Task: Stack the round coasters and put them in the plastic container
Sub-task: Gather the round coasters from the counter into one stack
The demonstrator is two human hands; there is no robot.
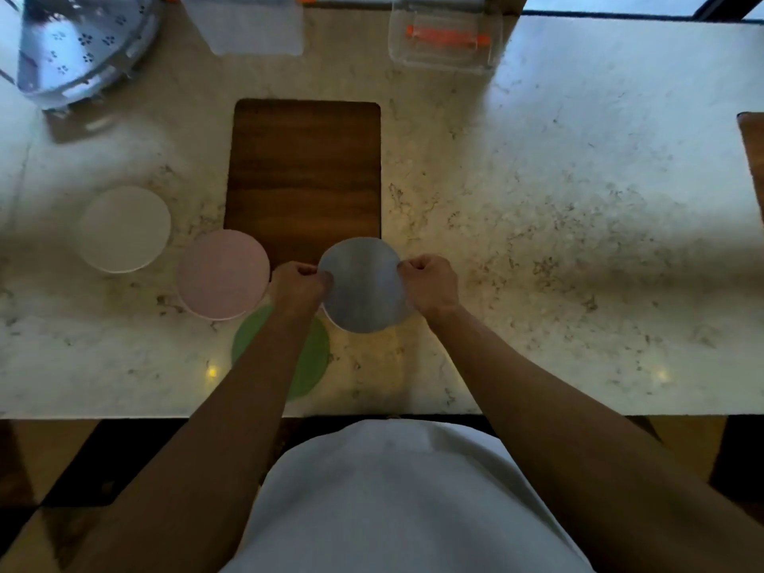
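Centre of the frame, the thin round grey coaster (364, 285) is pinched at both edges: the left hand (298, 283) curls closed on its left rim, the right hand (430, 283) closed on its right rim, and it sits over the near end of the dark rectangular wooden board (304, 167), though whether it is lifted clear or resting there is hard to call. Just below it and left, the flat round green coaster (308, 366) lies on the tabletop, half hidden under the left forearm. Left of the hands, the round pale pink coaster (223, 275) lies flat, with what may be a second disc edge peeking out beneath it, too blurred to be sure. Further left, well apart, the round white coaster (124, 229) lies alone. So no stack to speak of yet; by the look of it only one coaster is in hand and the others wait to be gathered. The clear rectangular plastic container with an orange clip (444, 39) sits at the top of the frame, right of centre, holding no coasters. On the speckled pale stone tabletop (578, 200), a perforated metal colander (82, 43) fills the upper left.
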